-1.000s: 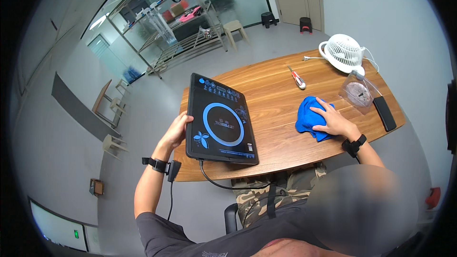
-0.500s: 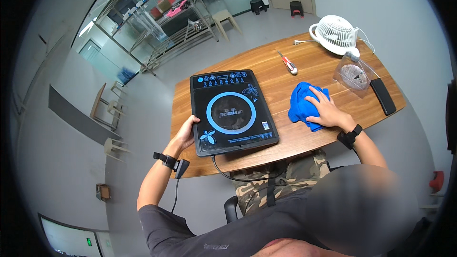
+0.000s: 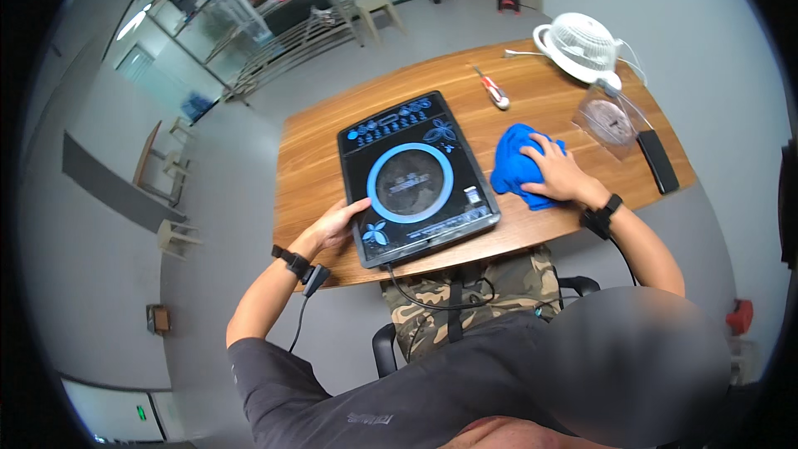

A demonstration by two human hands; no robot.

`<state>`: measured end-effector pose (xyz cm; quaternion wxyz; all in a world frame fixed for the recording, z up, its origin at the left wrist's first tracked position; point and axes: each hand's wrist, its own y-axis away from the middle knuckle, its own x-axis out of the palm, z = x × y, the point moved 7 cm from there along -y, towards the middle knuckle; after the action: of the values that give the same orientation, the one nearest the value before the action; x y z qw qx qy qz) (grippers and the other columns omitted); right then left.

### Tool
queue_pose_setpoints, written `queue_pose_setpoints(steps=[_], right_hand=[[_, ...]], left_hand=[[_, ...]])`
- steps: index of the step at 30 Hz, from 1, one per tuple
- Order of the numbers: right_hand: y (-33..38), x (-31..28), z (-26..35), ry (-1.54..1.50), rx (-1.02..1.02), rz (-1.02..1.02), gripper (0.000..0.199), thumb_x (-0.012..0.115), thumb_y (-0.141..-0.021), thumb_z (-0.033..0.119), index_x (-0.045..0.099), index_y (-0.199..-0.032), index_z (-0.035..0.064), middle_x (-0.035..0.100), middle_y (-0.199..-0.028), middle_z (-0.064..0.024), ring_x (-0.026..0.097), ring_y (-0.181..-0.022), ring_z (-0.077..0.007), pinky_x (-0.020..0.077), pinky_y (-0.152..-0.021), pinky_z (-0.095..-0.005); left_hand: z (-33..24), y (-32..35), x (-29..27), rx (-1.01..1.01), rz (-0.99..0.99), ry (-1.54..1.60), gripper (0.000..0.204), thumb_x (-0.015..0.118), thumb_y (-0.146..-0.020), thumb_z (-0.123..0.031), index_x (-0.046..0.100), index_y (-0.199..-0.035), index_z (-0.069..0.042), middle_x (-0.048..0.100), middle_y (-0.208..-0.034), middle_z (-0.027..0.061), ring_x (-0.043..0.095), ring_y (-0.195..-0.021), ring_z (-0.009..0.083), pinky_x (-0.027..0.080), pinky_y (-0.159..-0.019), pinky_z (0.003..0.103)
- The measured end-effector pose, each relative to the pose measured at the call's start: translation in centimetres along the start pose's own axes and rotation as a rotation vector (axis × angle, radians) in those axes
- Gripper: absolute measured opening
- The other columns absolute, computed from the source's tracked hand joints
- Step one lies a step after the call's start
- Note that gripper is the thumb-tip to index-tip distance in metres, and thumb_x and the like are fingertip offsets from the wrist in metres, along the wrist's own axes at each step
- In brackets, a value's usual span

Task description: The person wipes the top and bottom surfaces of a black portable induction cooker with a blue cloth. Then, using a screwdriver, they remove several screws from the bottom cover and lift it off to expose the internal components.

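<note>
A flat black induction cooker [image 3: 453, 229] with a blue ring and blue flower prints lies turned at a slant on the wooden table. At its left edge, my left hand [image 3: 335, 223] grips it, with the thumb on top and the other fingers hidden beneath or behind the edge. My right hand [image 3: 559, 171] rests on a crumpled blue cloth [image 3: 511, 162], fingers curled over and into it, just right of the cooker. From the cooker's near edge a black cord [image 3: 416, 300] droops over my lap.
Beyond the cloth lies a red and white screwdriver [image 3: 494, 91]. A small white fan [image 3: 582, 46] stands at the far right, near a clear plastic box [image 3: 605, 120] and a black oblong bar [image 3: 658, 162]. The wooden table [image 3: 312, 145] has a curved far edge.
The cooker has turned counterclockwise, and my left thumb reaches further onto its top. My right hand stays on the cloth. The whole view has shifted slightly.
</note>
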<state>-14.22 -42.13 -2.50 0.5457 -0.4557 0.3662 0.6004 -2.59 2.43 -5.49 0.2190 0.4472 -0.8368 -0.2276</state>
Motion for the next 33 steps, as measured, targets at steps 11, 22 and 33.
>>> queue_pose_setpoints(steps=[11,22,33], right_hand=[[-1.7,0.2,-0.5,-0.024,0.058,-0.092,0.069,0.081,-0.073,0.035,0.056,-0.134,0.0158,0.040,-0.146,-0.0226,0.052,-0.120,-0.0512,0.0512,-0.096,-0.0578],[-2.3,-0.5,0.4,-0.189,0.000,-0.087,0.060,0.081,-0.074,0.034,0.059,-0.120,0.0034,0.049,-0.132,-0.0236,0.055,-0.117,-0.0435,0.0476,-0.100,-0.0496],[-2.1,-1.9,17.6,0.023,-0.452,0.000,0.062,0.080,-0.071,0.028,0.054,-0.121,0.0025,0.035,-0.153,-0.0222,0.036,-0.140,-0.0482,0.0377,-0.107,-0.0611]], left_hand=[[-1.4,0.4,0.6,0.067,-0.244,-0.388,0.052,0.060,-0.096,-0.049,0.064,-0.126,-0.006,0.068,-0.119,0.0073,0.059,-0.108,0.0189,0.041,-0.094,0.037],[-1.8,-0.8,0.0,0.658,-0.596,-0.760,0.065,0.059,-0.099,-0.029,0.033,-0.147,0.006,0.046,-0.142,0.0319,0.047,-0.133,0.0422,0.037,-0.113,0.046],[-2.3,1.8,1.9,0.364,-0.592,-0.750,0.070,0.048,-0.104,-0.037,0.017,-0.153,0.002,0.049,-0.139,0.0377,0.054,-0.124,0.0510,0.043,-0.108,0.052]])
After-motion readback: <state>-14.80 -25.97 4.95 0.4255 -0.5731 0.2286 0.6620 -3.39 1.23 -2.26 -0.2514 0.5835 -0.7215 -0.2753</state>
